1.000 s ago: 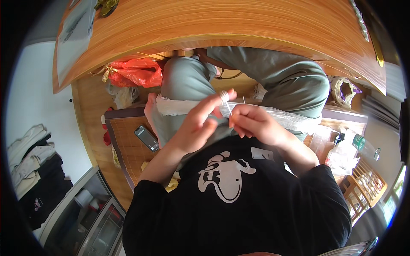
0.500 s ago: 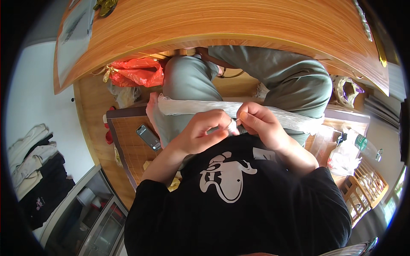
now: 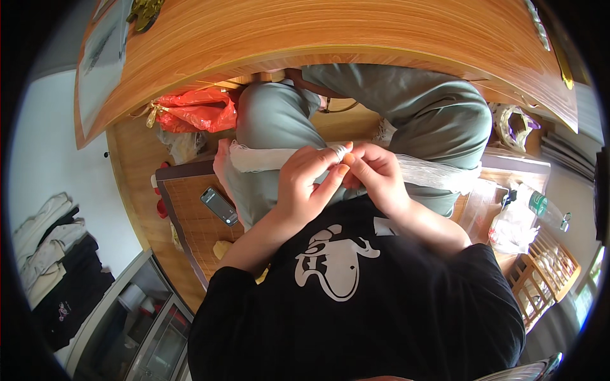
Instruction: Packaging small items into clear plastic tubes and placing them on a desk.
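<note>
A long skein of white thread (image 3: 438, 173) lies across my lap, its loose end over the left thigh. Just above its middle my two hands meet at the fingertips. White strands (image 3: 339, 151) wrap the index finger of my left hand (image 3: 304, 184), whose thumb and finger are closed together. My right hand (image 3: 380, 178) pinches at the same spot, thumb against forefinger, its fingertips touching the left ones. The bit of thread between the fingertips is mostly hidden.
A wooden desk (image 3: 330, 32) spans the far side, above my knees. On the mat at left lies a phone (image 3: 218, 206), with a red plastic bag (image 3: 200, 111) beyond. To the right are a plastic bottle (image 3: 537, 204), a white bag (image 3: 512, 232) and a wooden rack (image 3: 546, 279).
My hands have drawn together until the fingertips touch. The left thumb has come up to the index finger, closing the gap seen before. The skein stays on my lap.
</note>
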A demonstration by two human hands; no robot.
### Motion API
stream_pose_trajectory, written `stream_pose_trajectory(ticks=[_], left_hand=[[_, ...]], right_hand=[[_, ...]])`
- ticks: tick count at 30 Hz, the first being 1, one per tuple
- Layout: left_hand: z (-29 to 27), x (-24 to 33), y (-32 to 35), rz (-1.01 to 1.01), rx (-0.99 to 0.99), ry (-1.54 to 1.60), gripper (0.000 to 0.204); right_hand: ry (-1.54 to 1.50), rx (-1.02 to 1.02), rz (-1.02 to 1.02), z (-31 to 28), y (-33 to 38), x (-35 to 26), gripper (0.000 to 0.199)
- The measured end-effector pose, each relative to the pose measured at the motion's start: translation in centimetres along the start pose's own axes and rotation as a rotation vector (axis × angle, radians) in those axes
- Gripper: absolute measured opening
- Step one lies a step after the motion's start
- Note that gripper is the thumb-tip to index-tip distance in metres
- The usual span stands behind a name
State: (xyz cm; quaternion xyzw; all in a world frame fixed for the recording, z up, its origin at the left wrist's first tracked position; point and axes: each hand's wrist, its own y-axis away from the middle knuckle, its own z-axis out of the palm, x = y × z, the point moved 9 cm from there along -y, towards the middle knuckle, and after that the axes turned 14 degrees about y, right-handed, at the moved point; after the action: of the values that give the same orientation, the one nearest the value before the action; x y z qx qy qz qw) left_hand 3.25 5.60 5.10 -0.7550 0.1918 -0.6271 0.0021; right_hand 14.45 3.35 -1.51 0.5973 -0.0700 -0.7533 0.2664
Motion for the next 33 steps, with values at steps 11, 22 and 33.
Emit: stream_pose_trajectory(ticks=[11,22,33], left_hand=[[3.0,-5.0,3.5,-0.531,0.131,1.097,0.017],[4.8,-4.6,3.2,-0.557,-0.178,0.883,0.012],[5.2,-4.5,3.5,-0.562,-0.134,0.851,0.013]], right_hand=[[0.479,-0.125,-0.391,-1.3,-0.1,-4.3,0.038],[0.506,-0.335,-0.307,-0.1,-0.7,-5.5,0.028],[0.526,-0.265,-0.134,-0.6,-0.9,-4.4,0.039]])
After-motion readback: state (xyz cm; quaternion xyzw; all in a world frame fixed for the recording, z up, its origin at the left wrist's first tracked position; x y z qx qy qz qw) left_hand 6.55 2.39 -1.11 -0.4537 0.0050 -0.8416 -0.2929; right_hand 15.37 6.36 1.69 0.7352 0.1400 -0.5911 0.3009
